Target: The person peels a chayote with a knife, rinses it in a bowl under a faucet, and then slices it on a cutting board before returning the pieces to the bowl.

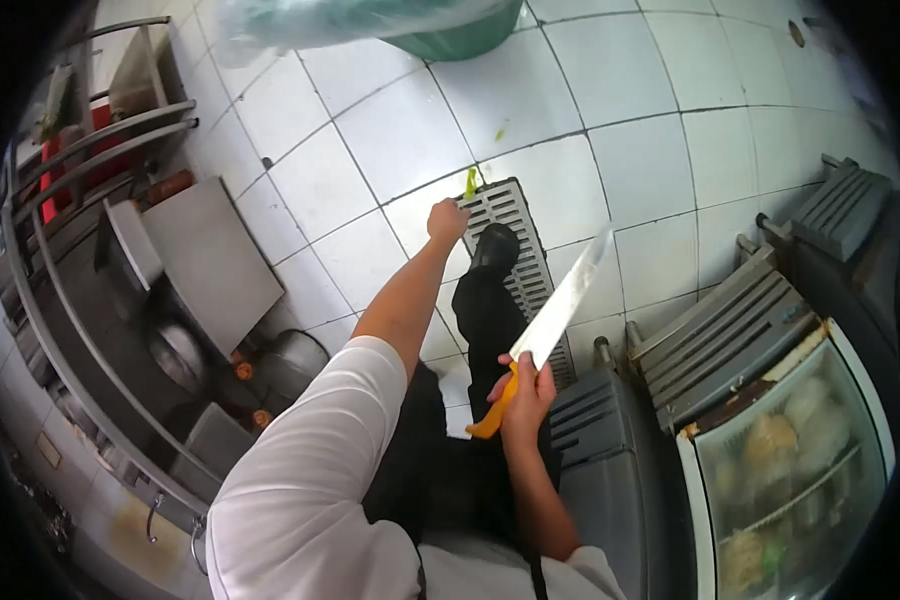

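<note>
Stretched out low over the floor, my left hand is closed, with its fingers at the lower end of a bright green vegetable scrap. The fingertips are small in view, but the scrap appears pinched there. Beneath lies a slotted metal drain grate, with a black shoe on it. Closer to my body, my right hand is wrapped around the yellow handle of a large kitchen knife. Its broad blade points forward and slightly to the right, away from the left hand.
White floor tiles spread ahead, with a smaller green bit on them. A green tub with clear plastic stands at the top. Metal shelving with pans runs along the left. Dark grey bins and a glass-fronted cabinet line the right.
</note>
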### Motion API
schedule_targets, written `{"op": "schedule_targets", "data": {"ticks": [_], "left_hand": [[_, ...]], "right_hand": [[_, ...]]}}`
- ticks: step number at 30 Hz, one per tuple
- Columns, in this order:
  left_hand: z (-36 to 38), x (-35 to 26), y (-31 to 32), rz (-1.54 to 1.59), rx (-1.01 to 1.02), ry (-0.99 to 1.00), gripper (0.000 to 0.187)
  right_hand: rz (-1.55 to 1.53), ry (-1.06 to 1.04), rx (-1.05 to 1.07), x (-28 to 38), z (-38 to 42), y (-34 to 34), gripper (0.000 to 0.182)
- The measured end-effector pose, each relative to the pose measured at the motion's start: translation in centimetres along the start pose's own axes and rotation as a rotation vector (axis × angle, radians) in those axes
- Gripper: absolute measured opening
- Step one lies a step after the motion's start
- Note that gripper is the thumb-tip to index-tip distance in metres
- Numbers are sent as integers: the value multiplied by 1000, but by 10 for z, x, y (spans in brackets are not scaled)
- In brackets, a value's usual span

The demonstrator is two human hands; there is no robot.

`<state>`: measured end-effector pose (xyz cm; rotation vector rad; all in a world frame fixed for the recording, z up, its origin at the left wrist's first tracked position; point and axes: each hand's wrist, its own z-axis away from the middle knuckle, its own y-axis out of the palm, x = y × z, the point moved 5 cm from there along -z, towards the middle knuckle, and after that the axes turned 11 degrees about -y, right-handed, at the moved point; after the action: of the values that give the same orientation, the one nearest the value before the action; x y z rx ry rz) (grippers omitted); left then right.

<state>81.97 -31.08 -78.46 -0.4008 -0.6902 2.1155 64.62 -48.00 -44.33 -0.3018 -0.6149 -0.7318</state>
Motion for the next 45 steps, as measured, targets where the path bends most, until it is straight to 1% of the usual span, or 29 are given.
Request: {"op": "schedule_targets", "data": {"ticks": [2, 3, 4, 7, 10, 11, 14, 15, 18, 19, 20, 22, 23, 26, 27, 30, 34, 35, 36, 37, 39, 41, 42, 44, 45], "left_hand": [[-28, -6, 36, 9, -57, -70, 51], [-39, -9, 49, 52, -28, -142, 57], [-51, -13, 58, 84, -83, -203, 57], [-67, -18, 88, 202, -214, -366, 57], [-71, -15, 111, 246, -334, -259, 48], [-71, -12, 117, 299, -291, -257, 44], [-61, -14, 111, 307, -222, -292, 35], [-53, -16, 103, 383, -242, -280, 33], [-50, -21, 80, 467, -263, -412, 34], [-52, -19, 78, 474, -235, -494, 40], [-60, -16, 82, 510, -161, -512, 42], [-79, 3, 109, 570, -2, -557, 45], [-85, 9, 120, 574, -65, -536, 43], [-49, -11, 90, 596, -144, -525, 36], [-52, -8, 95, 673, -206, -485, 31], [-56, -4, 101, 617, -319, -471, 32], [-56, 0, 102, 558, -317, -359, 29], [-46, 3, 100, 642, -333, -324, 26], [-29, 3, 89, 656, -398, -226, 25], [-17, 7, 82, 619, -434, -206, 25], [38, -5, 25, 842, -491, -41, 26], [119, -43, -81, 1065, -439, 211, 23], [157, -63, -138, 1127, -388, 233, 20], [201, -96, -242, 1041, -414, 363, 25], [226, -123, -300, 1123, -313, 396, 34]], "right_hand": [[-45, 13, -88, 5, -9, -9, 20], [-75, 14, -127, 8, -15, -12, 19], [-101, -11, -165, 10, -20, -15, 18], [-43, 1, -197, 16, -33, -24, 18], [-5, 20, -208, 17, -36, -27, 17], [-8, 28, -209, 17, -35, -26, 17], [-20, 42, -185, 20, -36, -14, 17], [-11, 48, -169, 22, -36, -8, 17], [14, 40, -126, 23, -35, 1, 18], [19, 41, -121, 22, -36, 4, 19], [25, 45, -118, 20, -37, 7, 19], [27, 63, -118, 15, -35, 8, 20], [34, 76, -122, 13, -35, 6, 20], [63, 57, -119, 12, -34, 4, 20], [80, 53, -123, 14, -34, 2, 20], [92, 34, -131, 13, -36, 3, 20], [74, -1, -116, 15, -42, 3, 20], [64, -18, -99, 19, -44, 5, 20], [69, -17, -111, 21, -46, 5, 20], [66, -16, -118, 21, -46, 5, 20], [35, -19, -121, 19, -42, 9, 20], [-2, -26, -85, 12, -34, 13, 20], [-11, -37, -71, 7, -29, 13, 20], [-9, -59, -33, -6, -13, 12, 20], [16, -76, -9, -9, -4, 12, 20]]}}
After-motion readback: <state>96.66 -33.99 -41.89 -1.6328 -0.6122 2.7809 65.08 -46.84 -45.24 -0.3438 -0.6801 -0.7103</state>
